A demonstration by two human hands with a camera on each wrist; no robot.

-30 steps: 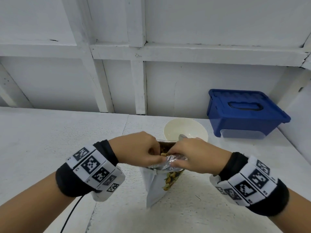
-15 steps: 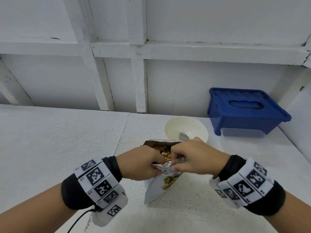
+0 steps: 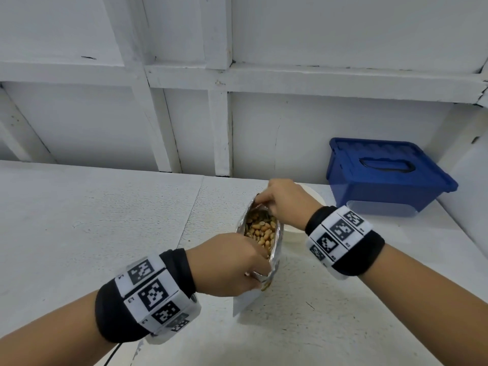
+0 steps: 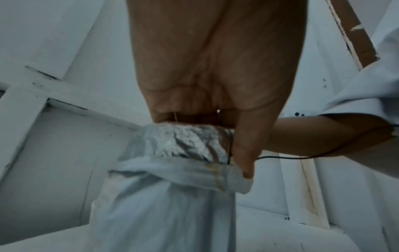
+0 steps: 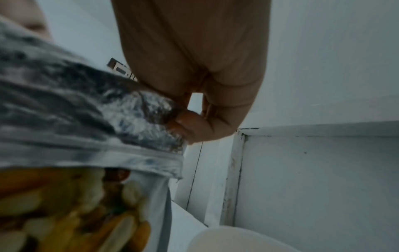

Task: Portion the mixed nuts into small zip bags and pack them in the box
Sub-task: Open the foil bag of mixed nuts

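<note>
Foil nut pouch held open by both hands on the white table.

The pouch [image 3: 276,249] stands upright on the table [image 3: 105,233], just in front of the cream bowl [image 3: 314,196], well apart from the blue lidded box [image 3: 388,175] at the right rear. Its outside is white, the lining crinkled silver foil, the top edge creased and folded outward; one face carries a printed picture of nuts. The mouth is spread wide, showing tan mixed nuts [image 3: 261,231] filling it near the top. The left hand [image 3: 227,265] pinches the near rim, thumb clamped against the folded edge. The right hand [image 3: 287,202] pinches the far rim between thumb and curled fingers. Marker-printed wristbands sit on both wrists.
</note>
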